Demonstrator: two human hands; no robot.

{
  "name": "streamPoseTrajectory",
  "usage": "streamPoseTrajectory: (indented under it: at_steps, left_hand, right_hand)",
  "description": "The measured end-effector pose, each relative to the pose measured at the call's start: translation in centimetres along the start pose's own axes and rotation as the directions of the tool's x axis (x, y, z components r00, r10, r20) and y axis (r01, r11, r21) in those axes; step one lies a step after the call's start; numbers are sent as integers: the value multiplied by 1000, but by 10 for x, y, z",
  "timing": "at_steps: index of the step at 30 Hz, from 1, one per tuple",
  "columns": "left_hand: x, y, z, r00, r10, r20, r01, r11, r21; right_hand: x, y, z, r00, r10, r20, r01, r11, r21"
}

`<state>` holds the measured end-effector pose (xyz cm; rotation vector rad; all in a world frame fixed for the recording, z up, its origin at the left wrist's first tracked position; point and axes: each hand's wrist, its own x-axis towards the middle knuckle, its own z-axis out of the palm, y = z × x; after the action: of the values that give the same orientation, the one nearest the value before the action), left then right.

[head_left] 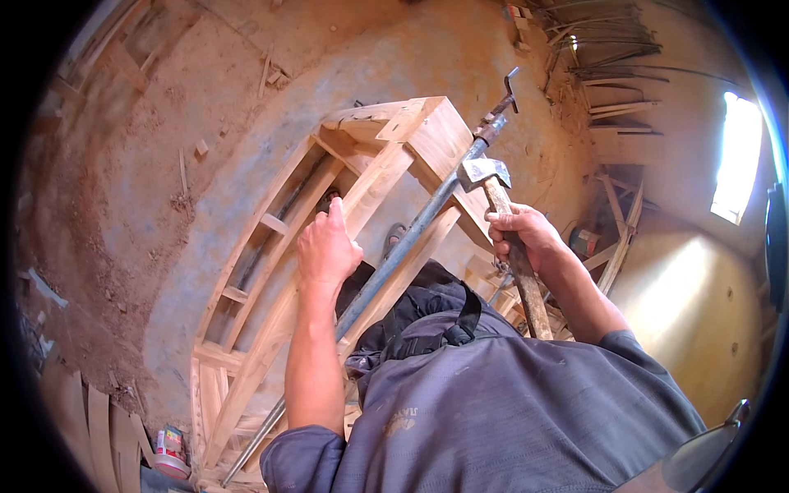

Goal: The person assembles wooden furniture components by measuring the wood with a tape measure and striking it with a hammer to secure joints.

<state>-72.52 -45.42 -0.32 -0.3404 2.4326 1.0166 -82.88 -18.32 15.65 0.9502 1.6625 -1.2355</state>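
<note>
A pale wooden frame [366, 193] with several rails and short cross pieces stands in front of me. My left hand [327, 248] is closed over one of its long rails, the index finger stretched forward beside a small dark metal part [326, 200]. What the curled fingers hold, if anything, is hidden. In my right hand [526, 232] is a hatchet, gripped by its worn wooden handle [526, 292], the metal head [483, 172] up beside the frame's far end. A long bar clamp [419, 226] lies slantwise across the frame between my hands, its screw handle [511, 90] at the far end.
Wooden boards [103, 435] and a tub [171, 466] are at the lower left. Dirt and wood scraps [201, 148] lie on the floor at the left. Thin rods and sticks [616, 74] are by the right wall. My shoe [394, 237] shows beneath the frame.
</note>
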Motion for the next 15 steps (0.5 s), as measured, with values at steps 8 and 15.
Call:
streamPoseTrajectory:
  at_steps: [8,15]
  left_hand:
    - [-1,8,-6,1000,-28,-1,28,999,-15]
    - [-3,5,-24,964,-206,169,200,978,55]
  right_hand:
    - [-8,10,-43,992,-122,-34,105,943,-316]
    - [16,-91,10,811,-536,235,460,335,-822]
